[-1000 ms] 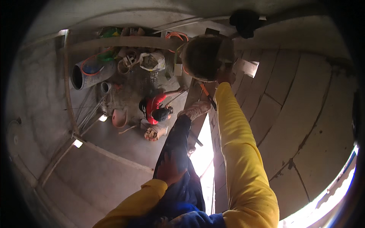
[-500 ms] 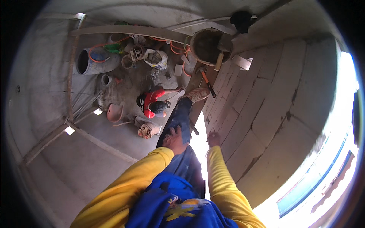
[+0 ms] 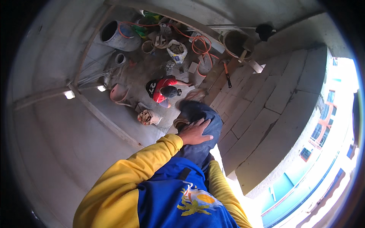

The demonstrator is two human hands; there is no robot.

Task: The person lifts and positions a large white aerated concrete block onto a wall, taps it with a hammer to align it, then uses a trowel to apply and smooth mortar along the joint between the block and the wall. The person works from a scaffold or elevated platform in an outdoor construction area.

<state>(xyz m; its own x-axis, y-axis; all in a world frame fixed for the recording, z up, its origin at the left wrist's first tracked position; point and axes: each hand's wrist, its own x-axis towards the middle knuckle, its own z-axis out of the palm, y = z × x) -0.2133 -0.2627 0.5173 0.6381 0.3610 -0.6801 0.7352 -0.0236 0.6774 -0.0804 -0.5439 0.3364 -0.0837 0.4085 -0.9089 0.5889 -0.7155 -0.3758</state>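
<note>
One hand shows here: at far left a grey drum [image 3: 116, 36] lies on its side on the concrete floor [image 3: 57, 136], with an orange cable [image 3: 197, 43] looping past a sack [image 3: 176, 51] and a co-worker in a red shirt [image 3: 163, 89] crouching below. At centre, the left hand [image 3: 194, 133], in a yellow sleeve [image 3: 144, 159], rests flat with fingers spread on the person's own dark-trousered knee [image 3: 201, 117], grasping nothing. To the right runs a wall of grey blocks [image 3: 266, 114] with a hammer [image 3: 227, 74] on top; the right hand is hidden, its grip impossible to tell.
</note>
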